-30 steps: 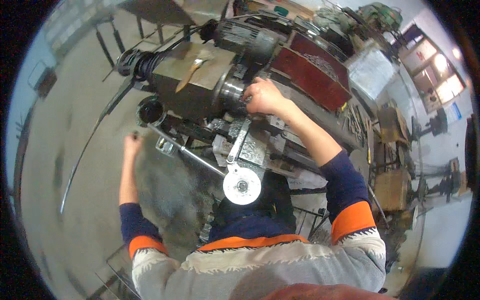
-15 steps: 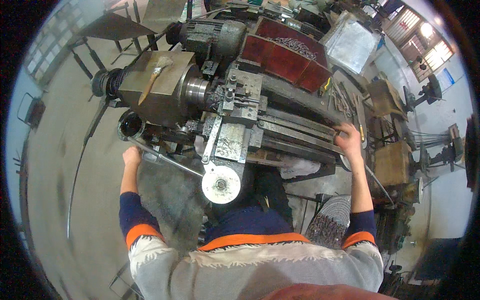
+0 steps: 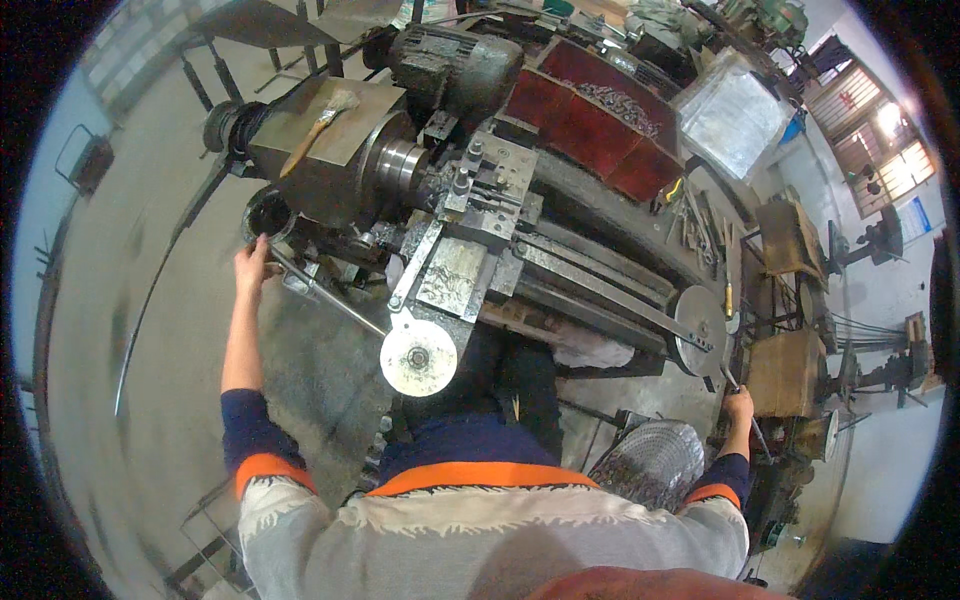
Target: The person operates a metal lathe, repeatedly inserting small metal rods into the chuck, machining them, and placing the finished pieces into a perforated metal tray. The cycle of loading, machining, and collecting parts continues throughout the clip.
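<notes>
A small metal lathe stands before me. My left hand (image 3: 252,264) is closed at the rim of a dark round cup-shaped part (image 3: 268,213), beside the upper end of a long metal rod (image 3: 335,303); what its fingers grip is partly hidden. At the right end of the lathe, my right hand (image 3: 738,406) is wrapped round a crank handle (image 3: 731,378) by a round metal disc (image 3: 697,325). Between my hands are the tool post (image 3: 462,185), the chip-strewn cross slide (image 3: 452,275) and a white handwheel disc (image 3: 419,357). The chuck (image 3: 402,165) lies left of the tool post.
A brush (image 3: 320,130) lies on the headstock (image 3: 300,160). Behind stand a motor (image 3: 455,65) and a red tray (image 3: 590,150) with metal pieces. Hand tools (image 3: 705,230) lie at the right. A mesh basket (image 3: 650,460) of parts sits near my right arm. Further machines line the right wall.
My right hand has gone from the right end of the bed down and outward to the crank handle. My left hand has moved up to the cup's rim. The view has shifted slightly.
</notes>
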